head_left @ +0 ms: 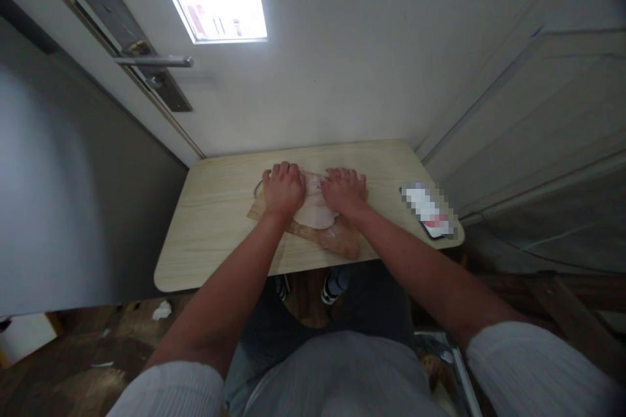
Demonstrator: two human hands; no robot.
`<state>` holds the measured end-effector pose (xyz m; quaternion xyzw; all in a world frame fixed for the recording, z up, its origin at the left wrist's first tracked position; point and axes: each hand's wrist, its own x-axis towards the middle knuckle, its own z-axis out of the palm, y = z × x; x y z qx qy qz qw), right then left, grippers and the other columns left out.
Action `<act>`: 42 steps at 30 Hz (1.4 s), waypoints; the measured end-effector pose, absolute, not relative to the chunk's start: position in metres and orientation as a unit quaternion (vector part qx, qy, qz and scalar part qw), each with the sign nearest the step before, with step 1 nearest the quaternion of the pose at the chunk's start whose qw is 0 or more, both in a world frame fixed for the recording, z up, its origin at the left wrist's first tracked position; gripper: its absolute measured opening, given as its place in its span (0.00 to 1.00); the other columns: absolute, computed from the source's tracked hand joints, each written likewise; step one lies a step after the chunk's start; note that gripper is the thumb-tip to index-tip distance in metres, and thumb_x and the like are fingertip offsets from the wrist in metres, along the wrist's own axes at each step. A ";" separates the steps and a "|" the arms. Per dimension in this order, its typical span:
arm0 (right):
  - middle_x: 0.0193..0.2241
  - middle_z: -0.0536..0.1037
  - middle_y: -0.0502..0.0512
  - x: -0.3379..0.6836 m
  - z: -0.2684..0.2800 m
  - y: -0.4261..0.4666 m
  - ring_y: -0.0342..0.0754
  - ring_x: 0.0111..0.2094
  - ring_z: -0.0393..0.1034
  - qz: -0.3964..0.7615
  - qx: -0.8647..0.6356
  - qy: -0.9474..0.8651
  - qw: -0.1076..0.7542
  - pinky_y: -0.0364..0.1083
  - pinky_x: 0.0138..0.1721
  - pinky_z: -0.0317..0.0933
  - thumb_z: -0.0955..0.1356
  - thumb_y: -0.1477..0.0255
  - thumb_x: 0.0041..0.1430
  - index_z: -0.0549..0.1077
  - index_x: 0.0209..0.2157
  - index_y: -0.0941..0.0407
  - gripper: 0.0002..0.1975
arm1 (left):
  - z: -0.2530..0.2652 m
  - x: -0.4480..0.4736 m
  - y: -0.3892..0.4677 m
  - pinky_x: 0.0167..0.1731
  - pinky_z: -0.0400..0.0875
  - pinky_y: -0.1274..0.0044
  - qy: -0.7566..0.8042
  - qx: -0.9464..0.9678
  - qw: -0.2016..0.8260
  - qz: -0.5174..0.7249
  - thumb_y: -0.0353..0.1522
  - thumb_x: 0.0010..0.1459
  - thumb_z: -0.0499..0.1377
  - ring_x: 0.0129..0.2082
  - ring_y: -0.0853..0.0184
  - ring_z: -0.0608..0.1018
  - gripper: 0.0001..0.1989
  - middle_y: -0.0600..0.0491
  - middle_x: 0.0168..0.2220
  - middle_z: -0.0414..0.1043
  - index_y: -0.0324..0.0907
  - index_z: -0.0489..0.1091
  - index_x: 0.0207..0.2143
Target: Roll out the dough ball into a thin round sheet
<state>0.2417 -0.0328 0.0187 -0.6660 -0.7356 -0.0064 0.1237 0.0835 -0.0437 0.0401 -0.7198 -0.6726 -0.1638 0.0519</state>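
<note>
A pale, flattened sheet of dough (315, 212) lies on a wooden cutting board (340, 241) dusted with white. My left hand (284, 189) is on the dough's left side, its fingers curled over and closed. On the opposite side, my right hand (346, 190) has its fingers bent over the dough's right edge, its thumb toward the middle. Both hands touch the dough, and their fingertips are partly hidden. A thin metal ring (257, 189) shows at the board's left end, beside my left hand.
The board rests on a small light wood table (210, 221) pushed against a white door (332, 78) with a metal handle (156, 62). A phone (426, 210), partly pixelated, lies at the table's right. Crumpled white paper (162, 310) is on the floor at left.
</note>
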 end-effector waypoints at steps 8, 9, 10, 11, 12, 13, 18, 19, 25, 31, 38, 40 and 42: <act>0.55 0.73 0.63 0.244 0.013 -0.049 0.60 0.55 0.61 -0.018 -0.673 -0.724 0.151 0.64 0.56 0.46 0.57 0.61 0.68 0.72 0.55 0.52 0.21 | 0.022 0.086 -0.070 0.51 0.62 0.59 -0.708 -0.682 0.058 -0.172 0.38 0.67 0.43 0.52 0.50 0.71 0.21 0.41 0.51 0.72 0.43 0.70 0.51; 0.55 0.73 0.63 0.244 0.013 -0.052 0.61 0.55 0.61 -0.021 -0.673 -0.724 0.151 0.64 0.57 0.45 0.57 0.61 0.68 0.72 0.55 0.52 0.21 | 0.019 0.086 -0.072 0.52 0.62 0.59 -0.708 -0.682 0.061 -0.172 0.38 0.67 0.43 0.53 0.51 0.71 0.21 0.41 0.52 0.72 0.43 0.70 0.52; 0.55 0.73 0.63 0.245 0.013 -0.054 0.61 0.55 0.61 -0.024 -0.673 -0.724 0.152 0.65 0.57 0.45 0.57 0.61 0.68 0.71 0.55 0.52 0.21 | 0.018 0.086 -0.074 0.53 0.61 0.59 -0.707 -0.682 0.066 -0.174 0.38 0.67 0.44 0.54 0.51 0.70 0.21 0.41 0.53 0.72 0.43 0.69 0.53; 0.55 0.73 0.63 0.245 0.013 -0.056 0.61 0.56 0.60 -0.029 -0.673 -0.723 0.153 0.66 0.57 0.44 0.57 0.61 0.68 0.71 0.55 0.52 0.21 | 0.016 0.086 -0.077 0.54 0.60 0.58 -0.707 -0.682 0.070 -0.175 0.39 0.67 0.44 0.54 0.50 0.70 0.21 0.42 0.54 0.72 0.43 0.69 0.54; 0.55 0.72 0.63 0.245 0.012 -0.059 0.61 0.56 0.60 -0.034 -0.672 -0.723 0.155 0.66 0.58 0.43 0.57 0.61 0.68 0.71 0.55 0.52 0.21 | 0.015 0.087 -0.079 0.55 0.59 0.58 -0.707 -0.681 0.074 -0.176 0.39 0.67 0.44 0.55 0.50 0.70 0.21 0.42 0.54 0.72 0.43 0.69 0.54; 0.56 0.72 0.63 0.246 0.012 -0.061 0.61 0.56 0.60 -0.039 -0.671 -0.723 0.159 0.67 0.58 0.42 0.58 0.61 0.68 0.71 0.55 0.52 0.21 | 0.015 0.087 -0.080 0.55 0.59 0.58 -0.708 -0.679 0.078 -0.178 0.39 0.67 0.44 0.55 0.50 0.70 0.21 0.42 0.54 0.72 0.43 0.69 0.54; 0.56 0.72 0.63 0.246 0.009 -0.063 0.62 0.57 0.59 -0.044 -0.670 -0.719 0.178 0.67 0.59 0.41 0.59 0.60 0.67 0.71 0.55 0.52 0.21 | 0.012 0.087 -0.082 0.55 0.60 0.58 -0.707 -0.678 0.087 -0.182 0.39 0.68 0.44 0.54 0.50 0.70 0.22 0.43 0.54 0.72 0.43 0.70 0.54; 0.56 0.72 0.63 0.245 0.009 -0.062 0.62 0.57 0.59 -0.042 -0.672 -0.717 0.180 0.67 0.58 0.42 0.59 0.61 0.67 0.71 0.55 0.52 0.21 | 0.012 0.087 -0.081 0.54 0.60 0.58 -0.705 -0.680 0.085 -0.181 0.39 0.68 0.44 0.54 0.50 0.70 0.22 0.42 0.54 0.72 0.43 0.70 0.53; 0.57 0.71 0.62 0.242 0.008 -0.052 0.61 0.57 0.59 -0.038 -0.673 -0.716 0.181 0.64 0.57 0.45 0.59 0.60 0.67 0.70 0.57 0.51 0.22 | 0.013 0.083 -0.074 0.53 0.61 0.58 -0.695 -0.692 0.078 -0.178 0.39 0.68 0.44 0.54 0.49 0.71 0.21 0.42 0.54 0.72 0.42 0.70 0.53; 0.57 0.72 0.61 0.242 0.009 -0.042 0.60 0.55 0.61 -0.040 -0.662 -0.730 0.163 0.61 0.55 0.47 0.58 0.60 0.67 0.70 0.57 0.51 0.22 | 0.015 0.081 -0.065 0.53 0.61 0.57 -0.693 -0.696 0.067 -0.175 0.39 0.67 0.45 0.54 0.49 0.71 0.20 0.42 0.53 0.72 0.44 0.70 0.53; 0.57 0.71 0.62 0.240 0.012 -0.030 0.60 0.55 0.62 -0.006 -0.673 -0.724 0.150 0.61 0.55 0.49 0.58 0.60 0.67 0.69 0.59 0.52 0.24 | 0.016 0.080 -0.051 0.54 0.60 0.54 -0.702 -0.695 0.048 -0.151 0.39 0.67 0.44 0.56 0.49 0.68 0.22 0.41 0.56 0.70 0.44 0.68 0.55; 0.58 0.71 0.62 0.239 0.013 -0.026 0.61 0.56 0.61 0.009 -0.678 -0.722 0.138 0.61 0.56 0.50 0.58 0.59 0.67 0.68 0.60 0.52 0.25 | 0.018 0.079 -0.048 0.55 0.60 0.54 -0.704 -0.695 0.044 -0.140 0.39 0.67 0.43 0.56 0.49 0.68 0.22 0.42 0.56 0.69 0.44 0.67 0.56; 0.59 0.70 0.62 0.238 0.014 -0.022 0.61 0.56 0.61 0.020 -0.682 -0.720 0.129 0.61 0.57 0.50 0.59 0.58 0.66 0.67 0.61 0.52 0.26 | 0.019 0.078 -0.045 0.55 0.60 0.55 -0.705 -0.695 0.043 -0.132 0.39 0.68 0.42 0.56 0.50 0.68 0.22 0.42 0.56 0.69 0.44 0.67 0.55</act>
